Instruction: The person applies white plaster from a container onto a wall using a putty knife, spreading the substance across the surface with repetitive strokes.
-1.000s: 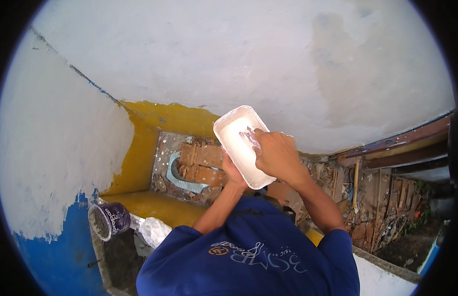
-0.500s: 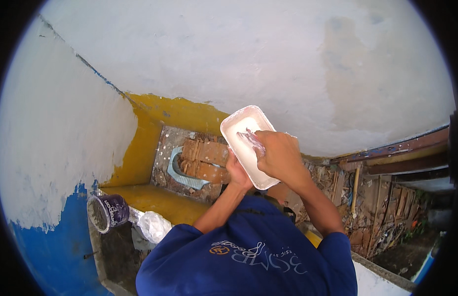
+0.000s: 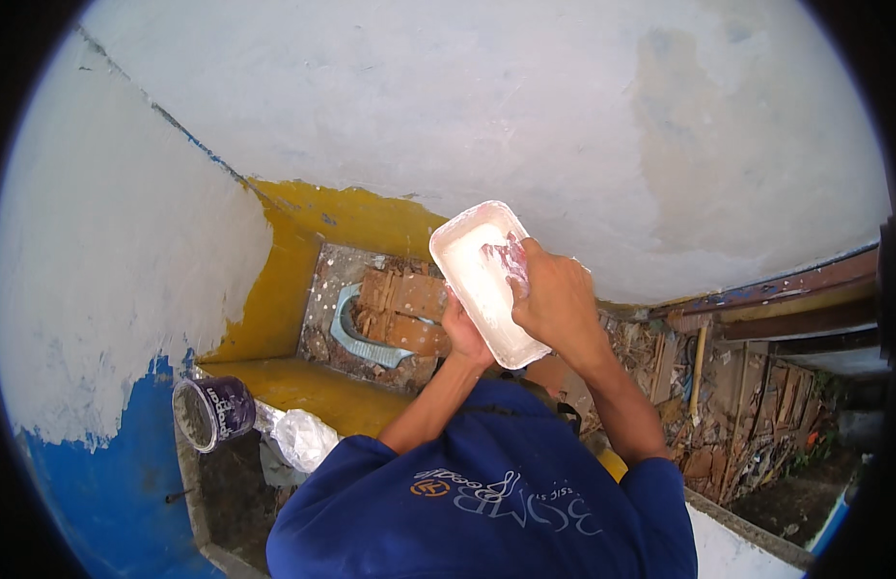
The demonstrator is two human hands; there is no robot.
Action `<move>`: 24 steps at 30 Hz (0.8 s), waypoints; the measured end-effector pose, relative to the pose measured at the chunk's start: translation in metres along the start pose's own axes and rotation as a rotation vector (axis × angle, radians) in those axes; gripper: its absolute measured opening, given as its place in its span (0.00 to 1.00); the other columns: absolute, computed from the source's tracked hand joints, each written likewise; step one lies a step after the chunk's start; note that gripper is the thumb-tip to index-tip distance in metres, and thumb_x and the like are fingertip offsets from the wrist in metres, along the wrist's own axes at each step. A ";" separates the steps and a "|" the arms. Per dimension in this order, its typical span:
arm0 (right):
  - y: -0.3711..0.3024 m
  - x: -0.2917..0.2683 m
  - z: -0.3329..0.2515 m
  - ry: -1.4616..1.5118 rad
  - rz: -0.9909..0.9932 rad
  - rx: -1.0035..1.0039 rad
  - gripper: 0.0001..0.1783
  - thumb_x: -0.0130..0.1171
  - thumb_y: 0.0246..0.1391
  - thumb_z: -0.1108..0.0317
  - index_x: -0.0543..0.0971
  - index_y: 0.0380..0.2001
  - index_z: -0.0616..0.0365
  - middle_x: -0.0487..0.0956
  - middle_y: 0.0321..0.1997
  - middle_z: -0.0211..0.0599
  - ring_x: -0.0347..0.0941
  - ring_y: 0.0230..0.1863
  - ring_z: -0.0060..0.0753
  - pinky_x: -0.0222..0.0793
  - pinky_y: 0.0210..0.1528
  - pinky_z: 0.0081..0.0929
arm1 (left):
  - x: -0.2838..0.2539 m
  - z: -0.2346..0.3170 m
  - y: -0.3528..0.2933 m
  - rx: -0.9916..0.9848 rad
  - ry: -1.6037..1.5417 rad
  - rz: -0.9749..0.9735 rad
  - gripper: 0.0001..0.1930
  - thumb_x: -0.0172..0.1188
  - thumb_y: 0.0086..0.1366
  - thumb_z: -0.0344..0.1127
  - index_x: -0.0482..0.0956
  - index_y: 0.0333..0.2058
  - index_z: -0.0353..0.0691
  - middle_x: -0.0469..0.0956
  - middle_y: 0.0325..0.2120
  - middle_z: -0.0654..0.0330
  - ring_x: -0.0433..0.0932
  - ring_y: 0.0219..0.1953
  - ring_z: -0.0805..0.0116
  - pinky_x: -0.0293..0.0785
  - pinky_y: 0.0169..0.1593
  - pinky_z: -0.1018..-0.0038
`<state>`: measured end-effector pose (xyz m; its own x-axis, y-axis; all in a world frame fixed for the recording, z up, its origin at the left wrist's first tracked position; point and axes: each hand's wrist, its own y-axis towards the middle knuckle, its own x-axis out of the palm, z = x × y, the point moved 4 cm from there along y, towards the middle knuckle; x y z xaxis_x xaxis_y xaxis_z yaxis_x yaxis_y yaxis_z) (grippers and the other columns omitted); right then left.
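Note:
My left hand (image 3: 466,333) grips a white rectangular plastic tray (image 3: 459,234) from its left side, thumb along the wall and the other fingers hidden beneath. White paint (image 3: 479,275) covers the inside of the tray, which is held at a slant in front of my chest. Over its right edge, my right hand (image 3: 554,301) reaches in with its fingers curled. A pinkish-white, paint-smeared thing (image 3: 507,259) shows at those fingertips, over the paint; its kind is not plain.
A purple paint bucket (image 3: 231,405) and a crumpled white plastic bag (image 3: 304,440) are on a ledge at left. Below lies a pale blue squat toilet (image 3: 349,333) with wood scraps over it. Debris (image 3: 650,362) covers the ground at right. A patchily painted wall (image 3: 525,125) rises ahead.
My right hand has shifted slightly up and right over the tray, with the smeared thing moving along. The tray has barely moved in my left hand.

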<state>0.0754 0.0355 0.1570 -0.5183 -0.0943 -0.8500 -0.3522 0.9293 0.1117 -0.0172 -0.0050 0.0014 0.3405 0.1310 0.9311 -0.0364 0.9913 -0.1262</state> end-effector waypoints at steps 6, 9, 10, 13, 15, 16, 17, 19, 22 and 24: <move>-0.002 0.003 0.004 0.043 -0.015 0.001 0.14 0.59 0.45 0.74 0.73 0.37 0.69 0.77 0.24 0.60 0.74 0.29 0.67 0.67 0.34 0.55 | -0.006 0.001 0.001 -0.007 -0.114 -0.053 0.36 0.37 0.72 0.63 0.57 0.68 0.41 0.65 0.64 0.53 0.65 0.65 0.53 0.60 0.68 0.56; 0.001 0.011 0.004 -0.007 -0.055 -0.055 0.13 0.58 0.46 0.73 0.73 0.35 0.68 0.77 0.24 0.60 0.74 0.29 0.67 0.66 0.34 0.56 | -0.004 0.003 0.002 0.013 -0.071 0.030 0.37 0.38 0.71 0.63 0.58 0.68 0.41 0.64 0.65 0.53 0.65 0.65 0.53 0.60 0.68 0.55; 0.003 0.006 0.005 0.002 -0.047 -0.028 0.12 0.58 0.47 0.73 0.73 0.35 0.68 0.77 0.25 0.60 0.74 0.29 0.67 0.66 0.34 0.56 | -0.004 0.004 0.001 0.011 -0.075 0.018 0.37 0.39 0.71 0.63 0.58 0.68 0.41 0.64 0.65 0.53 0.65 0.65 0.53 0.60 0.68 0.56; 0.005 0.001 0.005 0.023 -0.019 -0.005 0.12 0.58 0.47 0.73 0.73 0.35 0.67 0.77 0.25 0.60 0.73 0.29 0.67 0.66 0.33 0.56 | -0.005 0.006 0.002 0.013 -0.069 0.001 0.37 0.40 0.71 0.63 0.58 0.67 0.40 0.64 0.65 0.53 0.65 0.65 0.52 0.60 0.68 0.56; 0.006 0.004 0.004 0.035 0.005 -0.008 0.12 0.57 0.47 0.73 0.73 0.35 0.67 0.77 0.26 0.59 0.73 0.29 0.67 0.66 0.33 0.56 | -0.008 0.005 0.004 0.017 -0.057 -0.006 0.37 0.40 0.71 0.63 0.58 0.67 0.41 0.64 0.65 0.53 0.65 0.65 0.52 0.60 0.68 0.56; 0.005 0.010 0.002 0.012 0.005 -0.032 0.12 0.57 0.47 0.73 0.73 0.35 0.67 0.77 0.26 0.59 0.74 0.29 0.67 0.66 0.33 0.56 | -0.009 0.004 0.005 0.012 -0.061 -0.005 0.37 0.40 0.71 0.63 0.58 0.67 0.41 0.64 0.65 0.53 0.65 0.65 0.53 0.60 0.68 0.56; 0.004 0.014 0.000 -0.011 0.007 -0.056 0.12 0.57 0.47 0.73 0.72 0.35 0.67 0.77 0.26 0.58 0.74 0.29 0.66 0.66 0.33 0.55 | -0.009 0.003 0.006 0.006 -0.066 -0.003 0.36 0.40 0.71 0.63 0.58 0.67 0.42 0.64 0.65 0.53 0.64 0.65 0.53 0.60 0.69 0.55; 0.000 0.018 -0.006 -0.004 -0.067 -0.086 0.12 0.57 0.47 0.73 0.72 0.35 0.67 0.77 0.26 0.58 0.74 0.29 0.66 0.67 0.33 0.55 | -0.010 0.004 0.005 0.007 -0.077 0.021 0.36 0.38 0.71 0.62 0.58 0.67 0.43 0.65 0.64 0.54 0.65 0.64 0.54 0.61 0.68 0.56; -0.001 0.024 -0.011 0.019 -0.147 -0.122 0.12 0.57 0.47 0.73 0.72 0.35 0.67 0.77 0.25 0.57 0.74 0.29 0.65 0.67 0.32 0.54 | -0.013 0.004 0.005 -0.001 -0.117 0.058 0.34 0.36 0.72 0.61 0.58 0.67 0.44 0.66 0.63 0.54 0.66 0.63 0.55 0.61 0.67 0.56; 0.001 0.023 -0.009 0.047 -0.079 -0.154 0.12 0.57 0.47 0.73 0.72 0.35 0.68 0.77 0.25 0.57 0.75 0.29 0.65 0.67 0.32 0.54 | -0.013 0.008 0.005 0.038 -0.128 -0.043 0.35 0.40 0.71 0.62 0.59 0.67 0.44 0.65 0.64 0.54 0.65 0.64 0.55 0.60 0.68 0.56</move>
<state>0.0557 0.0312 0.1419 -0.5189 -0.1854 -0.8345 -0.5071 0.8527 0.1259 -0.0292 -0.0013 -0.0091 0.2199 0.0859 0.9717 -0.0603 0.9954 -0.0744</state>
